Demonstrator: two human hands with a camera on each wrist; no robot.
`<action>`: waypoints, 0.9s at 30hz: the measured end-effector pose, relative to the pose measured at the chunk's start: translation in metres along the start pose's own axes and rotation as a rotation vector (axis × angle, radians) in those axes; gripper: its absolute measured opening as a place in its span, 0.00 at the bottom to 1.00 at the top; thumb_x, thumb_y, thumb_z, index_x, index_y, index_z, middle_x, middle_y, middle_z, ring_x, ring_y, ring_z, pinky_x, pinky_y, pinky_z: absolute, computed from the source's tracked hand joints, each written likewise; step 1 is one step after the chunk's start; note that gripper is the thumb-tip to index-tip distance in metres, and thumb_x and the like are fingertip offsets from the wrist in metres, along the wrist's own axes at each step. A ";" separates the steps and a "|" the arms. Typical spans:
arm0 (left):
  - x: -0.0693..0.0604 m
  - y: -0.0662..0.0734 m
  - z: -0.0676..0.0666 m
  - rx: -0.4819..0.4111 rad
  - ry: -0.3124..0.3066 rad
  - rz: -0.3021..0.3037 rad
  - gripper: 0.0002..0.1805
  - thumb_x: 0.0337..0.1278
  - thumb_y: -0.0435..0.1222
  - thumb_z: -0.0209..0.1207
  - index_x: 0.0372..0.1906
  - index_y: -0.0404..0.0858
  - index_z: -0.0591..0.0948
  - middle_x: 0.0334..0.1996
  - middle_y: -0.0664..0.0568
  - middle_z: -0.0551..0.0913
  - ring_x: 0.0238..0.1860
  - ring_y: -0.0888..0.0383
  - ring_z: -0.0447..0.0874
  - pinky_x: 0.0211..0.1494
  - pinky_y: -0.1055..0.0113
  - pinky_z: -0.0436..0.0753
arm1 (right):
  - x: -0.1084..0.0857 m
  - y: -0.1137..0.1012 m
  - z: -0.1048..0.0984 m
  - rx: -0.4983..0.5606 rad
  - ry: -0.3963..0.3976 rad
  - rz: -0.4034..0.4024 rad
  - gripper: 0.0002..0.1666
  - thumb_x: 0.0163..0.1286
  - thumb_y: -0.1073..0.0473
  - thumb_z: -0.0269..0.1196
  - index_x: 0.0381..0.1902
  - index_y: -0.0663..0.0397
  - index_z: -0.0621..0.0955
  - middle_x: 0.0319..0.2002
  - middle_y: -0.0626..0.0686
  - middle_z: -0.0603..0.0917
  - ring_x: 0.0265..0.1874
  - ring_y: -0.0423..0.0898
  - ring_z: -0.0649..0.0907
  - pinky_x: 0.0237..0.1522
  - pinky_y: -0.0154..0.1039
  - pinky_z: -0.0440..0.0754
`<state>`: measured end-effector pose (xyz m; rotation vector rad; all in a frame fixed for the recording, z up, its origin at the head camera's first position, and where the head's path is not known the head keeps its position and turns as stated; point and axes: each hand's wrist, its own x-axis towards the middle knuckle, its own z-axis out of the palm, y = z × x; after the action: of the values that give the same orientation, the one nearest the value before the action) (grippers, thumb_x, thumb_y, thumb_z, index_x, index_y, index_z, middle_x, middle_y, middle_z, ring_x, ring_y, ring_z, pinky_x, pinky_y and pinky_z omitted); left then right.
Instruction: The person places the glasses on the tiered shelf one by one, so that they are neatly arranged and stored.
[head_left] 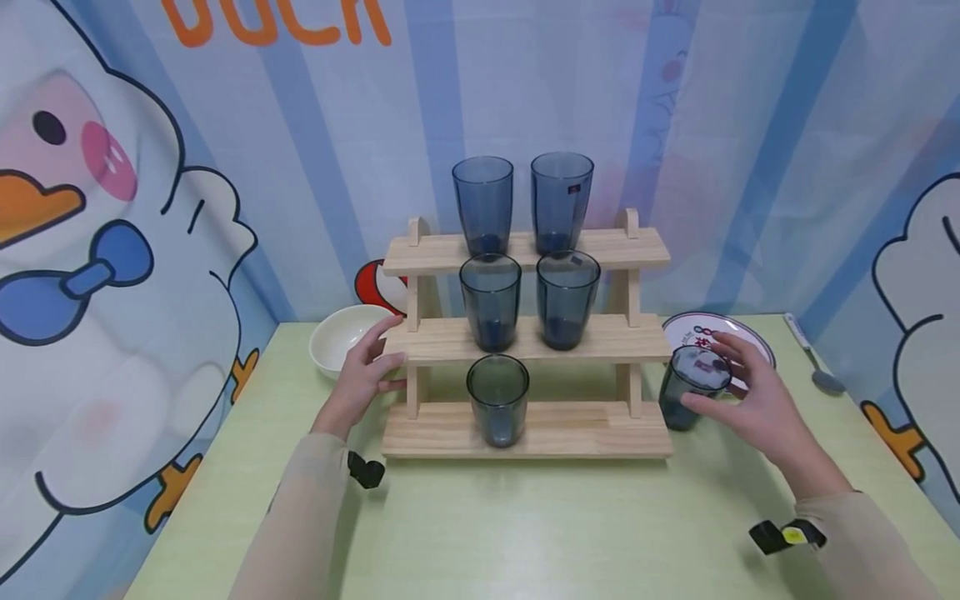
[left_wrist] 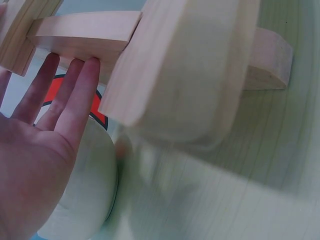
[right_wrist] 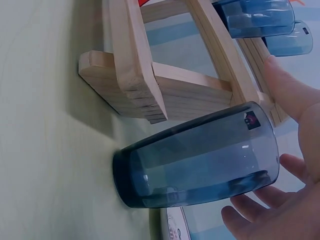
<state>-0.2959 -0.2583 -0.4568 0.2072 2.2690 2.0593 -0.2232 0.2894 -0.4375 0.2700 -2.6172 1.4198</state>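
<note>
A three-tier wooden rack stands on the table with several blue-grey glass tumblers on it. Two tumblers are on the top shelf, two on the middle shelf, and one tumbler on the bottom shelf. My left hand touches the rack's left side near the middle shelf, its fingers extended against the wood. Right of the rack, another tumbler with a small dark label rests its base on the table. My right hand is spread around its upper part; the thumb stands apart from the glass in the right wrist view.
Behind my left hand sits a white bowl. A white plate with a dark rim lies behind the right tumbler, and a ladle lies at the table's right edge. A printed curtain closes off the back and sides.
</note>
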 end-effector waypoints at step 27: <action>0.000 0.001 0.001 0.014 0.013 -0.015 0.35 0.75 0.38 0.59 0.82 0.52 0.64 0.74 0.38 0.68 0.68 0.35 0.74 0.57 0.41 0.86 | 0.005 0.017 0.016 0.127 0.008 0.026 0.53 0.68 0.59 0.75 0.81 0.60 0.58 0.68 0.67 0.73 0.56 0.27 0.76 0.52 0.16 0.75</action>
<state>-0.2954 -0.2575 -0.4559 0.1778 2.2858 2.0448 -0.2332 0.2850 -0.4589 0.2454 -2.5369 1.5953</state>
